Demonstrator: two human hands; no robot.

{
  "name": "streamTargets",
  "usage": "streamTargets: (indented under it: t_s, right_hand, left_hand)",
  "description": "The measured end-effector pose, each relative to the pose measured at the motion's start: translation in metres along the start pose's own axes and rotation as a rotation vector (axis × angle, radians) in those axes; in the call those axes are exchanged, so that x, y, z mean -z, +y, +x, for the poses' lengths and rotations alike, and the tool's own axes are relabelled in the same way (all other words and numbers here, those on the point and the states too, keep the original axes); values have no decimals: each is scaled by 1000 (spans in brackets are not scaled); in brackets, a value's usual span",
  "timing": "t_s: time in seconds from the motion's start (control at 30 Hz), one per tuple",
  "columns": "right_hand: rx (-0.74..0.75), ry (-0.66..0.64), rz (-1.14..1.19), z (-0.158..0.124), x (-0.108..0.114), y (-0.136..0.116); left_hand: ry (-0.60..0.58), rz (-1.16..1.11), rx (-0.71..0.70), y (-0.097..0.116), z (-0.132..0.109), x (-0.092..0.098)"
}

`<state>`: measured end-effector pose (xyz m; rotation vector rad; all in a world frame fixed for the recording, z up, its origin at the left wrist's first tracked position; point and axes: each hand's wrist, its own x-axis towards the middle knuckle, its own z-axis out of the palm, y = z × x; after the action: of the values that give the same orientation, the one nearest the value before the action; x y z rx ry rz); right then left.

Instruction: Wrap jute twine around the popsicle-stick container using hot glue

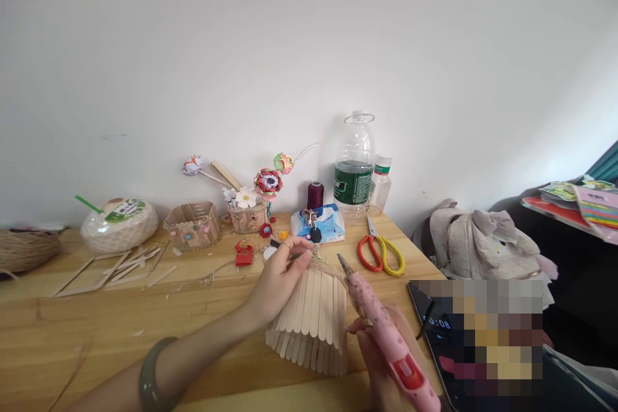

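Observation:
A flared piece made of craft sticks (316,309) lies on the wooden table, its wide scalloped end toward me and its narrow end away. Twine (326,265) is wound around the narrow end. My left hand (284,277) reaches over the left side, thumb and fingers closed on the twine at that end; the exact contact is partly hidden. In my right hand (381,347) is a pink hot glue gun (374,315), gripped around its body. Its nozzle points up and left, just right of the twine, seemingly apart from it.
Red-and-yellow-handled scissors (381,254) lie beyond the glue gun. A tissue pack (318,224), thread spool (315,195) and large plastic bottle (355,174) stand behind. Loose craft sticks (128,267), a decorated basket (193,226) and a twine ball (26,251) are left. A tablet (434,341) lies right.

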<state>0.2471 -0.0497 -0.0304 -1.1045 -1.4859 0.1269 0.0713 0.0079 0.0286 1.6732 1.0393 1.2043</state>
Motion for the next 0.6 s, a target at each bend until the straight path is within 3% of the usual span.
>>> streamTargets:
  t_s: [0.17,0.27,0.33,0.47,0.6]
  right_hand:
    - [-134,-142,150,14,17,12]
    - [-172,-168,158,15,28,9]
    - [-214,-147,150,14,31,4]
    - [-252,-36,157,11,30,-5]
    - [-221,-12,164,9,28,-14]
  left_hand:
    - [-350,-51,102,-16,0,35]
    - [-551,-36,123,-21,-9,51]
    - [-617,-5,145,-17,-15,53]
    - [-569,-2,193,-2,-22,45]
    - [-385,234,50,4,-27,39]
